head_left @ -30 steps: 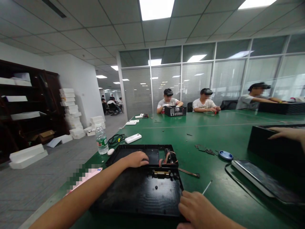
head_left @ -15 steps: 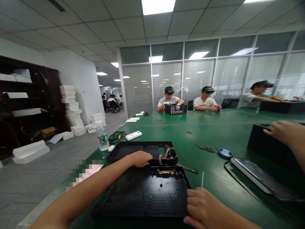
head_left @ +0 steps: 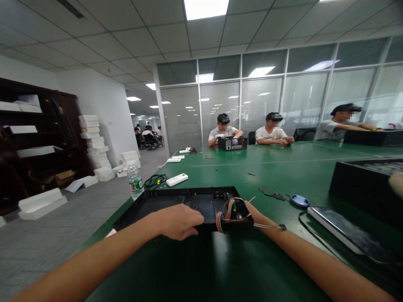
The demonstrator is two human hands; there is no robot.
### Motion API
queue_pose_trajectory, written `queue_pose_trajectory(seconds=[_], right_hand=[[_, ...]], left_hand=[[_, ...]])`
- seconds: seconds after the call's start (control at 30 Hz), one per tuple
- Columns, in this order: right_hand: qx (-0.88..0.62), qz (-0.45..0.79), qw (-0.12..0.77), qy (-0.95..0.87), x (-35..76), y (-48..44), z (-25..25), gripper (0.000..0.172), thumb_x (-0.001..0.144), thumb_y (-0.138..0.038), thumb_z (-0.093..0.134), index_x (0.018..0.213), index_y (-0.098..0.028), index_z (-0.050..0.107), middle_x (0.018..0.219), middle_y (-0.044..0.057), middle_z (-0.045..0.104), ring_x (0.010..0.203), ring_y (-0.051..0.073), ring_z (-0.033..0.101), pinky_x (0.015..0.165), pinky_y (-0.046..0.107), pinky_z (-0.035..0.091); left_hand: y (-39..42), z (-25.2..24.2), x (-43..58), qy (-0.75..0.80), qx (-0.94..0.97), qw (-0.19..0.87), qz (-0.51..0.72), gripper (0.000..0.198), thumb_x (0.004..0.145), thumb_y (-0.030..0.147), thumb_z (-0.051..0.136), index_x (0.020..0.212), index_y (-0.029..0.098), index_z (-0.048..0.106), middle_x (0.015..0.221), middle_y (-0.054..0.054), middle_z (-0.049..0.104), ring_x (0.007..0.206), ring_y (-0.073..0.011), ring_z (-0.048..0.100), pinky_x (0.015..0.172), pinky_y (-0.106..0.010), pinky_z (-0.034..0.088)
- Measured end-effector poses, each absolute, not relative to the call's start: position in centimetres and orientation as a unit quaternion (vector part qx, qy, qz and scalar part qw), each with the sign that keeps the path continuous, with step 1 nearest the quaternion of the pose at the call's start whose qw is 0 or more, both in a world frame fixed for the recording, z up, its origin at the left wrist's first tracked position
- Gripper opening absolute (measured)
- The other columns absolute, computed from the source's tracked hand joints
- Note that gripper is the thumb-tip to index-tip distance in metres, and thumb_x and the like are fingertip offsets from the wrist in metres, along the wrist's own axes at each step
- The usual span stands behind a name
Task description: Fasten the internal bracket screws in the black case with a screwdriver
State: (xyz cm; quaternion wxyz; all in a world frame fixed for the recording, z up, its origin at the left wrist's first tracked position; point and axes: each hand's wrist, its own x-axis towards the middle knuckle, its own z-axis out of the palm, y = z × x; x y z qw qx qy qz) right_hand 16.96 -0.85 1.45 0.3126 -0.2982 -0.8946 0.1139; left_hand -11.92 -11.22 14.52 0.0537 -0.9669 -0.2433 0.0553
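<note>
A shallow black plastic housing point(head_left: 170, 197) is held tilted above the table. Several coloured wires point(head_left: 231, 209) bunch at its right end, and a lead with a small connector point(head_left: 280, 227) trails over my right forearm. My left hand point(head_left: 184, 220) is closed on the near edge, thumb below. My right hand point(head_left: 251, 211) is at the right end, its fingers mostly hidden behind the housing. A thin pale shaft, apparently a screwdriver's point(head_left: 252, 199), sticks up beside that hand. The second black housing half cannot be made out separately.
A water bottle point(head_left: 135, 182) stands on the left, near a black cable point(head_left: 155, 180) and a white device point(head_left: 177, 180). To the right are a blue round dish point(head_left: 300, 201), a phone-like device point(head_left: 336, 230) and a black box point(head_left: 352, 184) with a person's hand point(head_left: 396, 184). Co-workers sit opposite.
The wired housing has come nearer and is lifted. The other half has left the near table area. My right hand has moved up and forward to the housing's right end.
</note>
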Motion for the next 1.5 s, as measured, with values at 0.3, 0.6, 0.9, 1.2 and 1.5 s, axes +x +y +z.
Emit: queue_pose_trajectory(seconds=[0.3, 0.6, 0.9, 1.2, 1.5], right_hand=[[-0.352, -0.094, 0.281, -0.888, 22.5, 0.5, 1.2, 0.027, 0.087, -0.036, 0.044, 0.089, -0.017, 0.063, 0.090, 0.008, 0.061, 0.074, 0.017, 0.058, 0.069, 0.029, 0.046], [-0.312, 0.034, 0.278, -0.908, 19.6, 0.1, 1.3, 0.035, 0.092, -0.035, 0.034, 0.100, -0.017, 0.062, 0.096, 0.009, 0.062, 0.087, 0.018, 0.057, 0.080, 0.031, 0.043], [-0.328, 0.031, 0.180, -0.927, 17.8, -0.5, 1.0, 0.038, 0.090, -0.042, 0.036, 0.100, -0.018, 0.064, 0.095, 0.007, 0.066, 0.087, 0.019, 0.059, 0.078, 0.029, 0.041], [-0.384, 0.005, 0.165, -0.908, 18.2, -0.3, 0.9, 0.037, 0.088, -0.044, 0.039, 0.083, -0.019, 0.066, 0.076, 0.006, 0.067, 0.071, 0.018, 0.060, 0.066, 0.026, 0.039], [-0.411, -0.063, 0.177, -0.892, 17.9, -0.2, 0.3, 0.034, 0.085, -0.046, 0.045, 0.080, -0.020, 0.066, 0.072, 0.005, 0.067, 0.068, 0.019, 0.061, 0.062, 0.026, 0.038]], left_hand=[[-15.7, 9.9, -10.9, -0.254, -0.962, 0.035, 0.094, 0.012, 0.081, 0.026, 0.054, 0.091, 0.019, 0.051, 0.085, -0.004, 0.061, 0.072, -0.0202, 0.060, 0.058, -0.028, 0.043], [-17.9, 8.1, -10.0, -0.214, -0.968, 0.058, 0.121, 0.011, 0.076, 0.021, 0.058, 0.085, 0.017, 0.052, 0.079, -0.003, 0.062, 0.062, -0.0187, 0.060, 0.048, -0.027, 0.042], [-18.6, 7.1, -9.6, -0.202, -0.969, 0.066, 0.126, 0.009, 0.079, 0.022, 0.058, 0.083, 0.015, 0.054, 0.078, -0.002, 0.063, 0.059, -0.0167, 0.060, 0.047, -0.026, 0.042], [-14.1, 6.8, -10.7, -0.297, -0.951, 0.033, 0.079, 0.039, 0.066, 0.053, 0.064, 0.077, 0.016, 0.059, 0.072, -0.004, 0.062, 0.064, -0.0209, 0.061, 0.057, -0.027, 0.045], [-2.5, 6.2, -16.4, -0.427, -0.894, 0.114, 0.073, 0.020, 0.073, 0.032, 0.067, 0.086, 0.018, 0.062, 0.088, -0.007, 0.064, 0.085, -0.0219, 0.061, 0.071, -0.028, 0.046]])
